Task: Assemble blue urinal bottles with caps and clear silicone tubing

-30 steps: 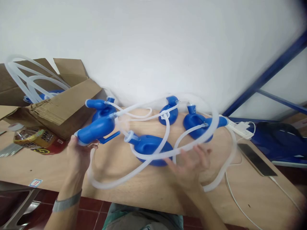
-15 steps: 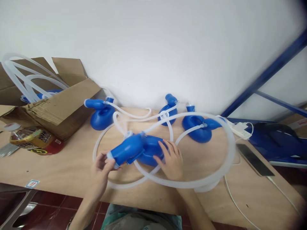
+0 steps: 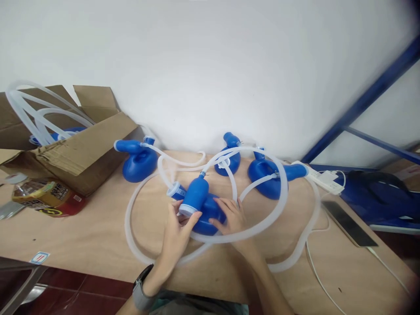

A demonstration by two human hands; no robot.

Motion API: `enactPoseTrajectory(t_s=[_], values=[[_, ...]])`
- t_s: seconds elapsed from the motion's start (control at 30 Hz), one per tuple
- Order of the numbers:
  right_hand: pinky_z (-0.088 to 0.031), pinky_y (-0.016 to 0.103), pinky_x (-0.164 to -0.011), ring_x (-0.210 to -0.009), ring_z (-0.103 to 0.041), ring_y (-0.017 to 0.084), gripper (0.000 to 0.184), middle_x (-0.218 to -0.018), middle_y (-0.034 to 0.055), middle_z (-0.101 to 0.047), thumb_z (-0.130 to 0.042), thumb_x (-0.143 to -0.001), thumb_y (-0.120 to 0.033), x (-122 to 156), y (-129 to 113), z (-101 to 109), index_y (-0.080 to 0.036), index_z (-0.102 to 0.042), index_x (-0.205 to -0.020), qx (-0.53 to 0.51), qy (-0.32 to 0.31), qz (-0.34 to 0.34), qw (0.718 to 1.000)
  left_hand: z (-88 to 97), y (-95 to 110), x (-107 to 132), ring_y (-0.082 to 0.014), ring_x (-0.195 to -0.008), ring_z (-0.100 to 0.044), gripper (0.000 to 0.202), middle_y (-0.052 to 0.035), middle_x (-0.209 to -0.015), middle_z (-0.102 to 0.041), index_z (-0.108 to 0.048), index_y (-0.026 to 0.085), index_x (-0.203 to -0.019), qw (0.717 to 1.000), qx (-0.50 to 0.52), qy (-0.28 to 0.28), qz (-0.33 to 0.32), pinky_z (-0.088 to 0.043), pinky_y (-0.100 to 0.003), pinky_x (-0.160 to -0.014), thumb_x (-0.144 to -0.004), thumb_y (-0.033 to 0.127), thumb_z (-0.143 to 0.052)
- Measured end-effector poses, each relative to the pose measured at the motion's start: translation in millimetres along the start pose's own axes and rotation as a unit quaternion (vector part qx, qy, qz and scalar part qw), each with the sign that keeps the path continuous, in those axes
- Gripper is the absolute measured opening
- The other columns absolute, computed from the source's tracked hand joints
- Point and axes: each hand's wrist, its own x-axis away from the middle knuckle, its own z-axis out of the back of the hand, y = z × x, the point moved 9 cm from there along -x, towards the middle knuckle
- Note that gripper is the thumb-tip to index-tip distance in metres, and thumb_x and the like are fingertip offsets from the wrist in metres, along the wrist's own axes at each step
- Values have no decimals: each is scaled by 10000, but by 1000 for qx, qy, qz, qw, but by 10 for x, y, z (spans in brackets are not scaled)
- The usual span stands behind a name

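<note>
A blue plastic urinal bottle (image 3: 208, 218) with a rounded body rests on the table in front of me. Its blue cylindrical funnel (image 3: 197, 192) has a white rim pointing toward me and a clear hose (image 3: 274, 218) clamped on its far end. My left hand (image 3: 177, 232) grips this rim between thumb and fingers. Against the right side of the bottle body lies my right hand (image 3: 232, 216), fingers curved around it. A blue cap-like cup (image 3: 177, 190) with a white rim shows just left of the funnel. The hose loops around both hands.
Similar blue bottles with hoses stand along the wall: one at left (image 3: 139, 166), one at centre (image 3: 231, 166), one at right (image 3: 267, 181). An open cardboard box (image 3: 88, 148), a drink bottle (image 3: 49, 197), a phone (image 3: 349, 223) and a power strip (image 3: 324, 180) lie around.
My left hand has swung the funnel rightward, so its rim now faces me instead of the left. My right hand stays on the bottle body. The hose loop has shifted left.
</note>
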Motion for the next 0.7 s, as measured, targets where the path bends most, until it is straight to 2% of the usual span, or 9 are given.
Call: enactPoseTrajectory(t_s=[0.1,0.2,0.27,0.37,0.43,0.5,0.57,0.63,0.7], values=[[-334,706,-1226,-1203,-702,353,495,-1314,128,-757,-694,-961,-418,46,-12,10,-245,-657,-1422,1,24,-8,1000,-79,-62,45,-308,-1067,-766,747,-142,-1367,-657,-484,270,-1376,1000,10,-29,9,-642,-405,-842,-784,497,-878],[-178,757,-1277,-1183,-710,342,452,-1279,122,-769,-647,-1006,-402,96,-102,59,-261,-651,-1436,14,61,-7,998,-217,-159,120,-320,-1178,-745,941,-141,-1442,-623,-393,313,-1471,990,121,-56,43,-630,-436,-971,-714,440,-937],[-98,774,-1287,-1183,-712,343,457,-1273,133,-770,-627,-1029,-408,121,-213,107,-246,-644,-1456,33,83,22,996,-283,-158,153,-312,-1233,-730,983,-113,-1444,-632,-335,357,-1497,975,207,-61,58,-587,-466,-1079,-721,425,-934],[-145,717,-1315,-1240,-698,330,473,-1331,140,-754,-597,-1053,-441,145,-385,183,-246,-633,-1482,34,91,93,991,-227,-39,151,-317,-1241,-731,938,-77,-1443,-639,-349,404,-1502,959,274,-40,58,-546,-520,-1148,-751,484,-905],[-196,679,-1323,-1311,-666,315,475,-1385,130,-735,-572,-1068,-447,155,-459,226,-266,-613,-1505,29,79,131,988,-133,103,133,-331,-1213,-743,864,-64,-1431,-654,-420,423,-1487,960,272,-41,44,-554,-557,-1140,-766,549,-879],[-210,688,-1315,-1384,-619,315,476,-1423,128,-715,-563,-1075,-445,168,-518,270,-269,-598,-1516,31,73,160,984,-11,284,110,-346,-1202,-745,821,-55,-1450,-654,-484,447,-1480,966,251,-50,16,-571,-574,-1116,-770,587,-871],[-231,711,-1295,-1437,-572,334,486,-1462,149,-686,-572,-1070,-458,184,-569,331,-249,-603,-1508,36,92,175,980,180,488,81,-361,-1175,-754,836,-48,-1469,-648,-538,468,-1469,973,228,-36,-27,-594,-572,-1080,-731,590,-910],[-255,730,-1272,-1454,-549,359,522,-1484,174,-662,-585,-1060,-488,189,-601,366,-224,-596,-1511,47,103,174,978,452,704,49,-369,-1124,-768,862,-30,-1430,-674,-596,488,-1432,975,210,0,-78,-608,-573,-1052,-659,570,-968],[-260,740,-1265,-1446,-550,367,547,-1478,168,-665,-604,-1051,-507,173,-588,316,-221,-584,-1516,58,65,161,983,834,921,27,-355,-1063,-778,857,12,-1335,-723,-651,527,-1367,973,184,56,-126,-610,-583,-1048,-587,561,-1005]])
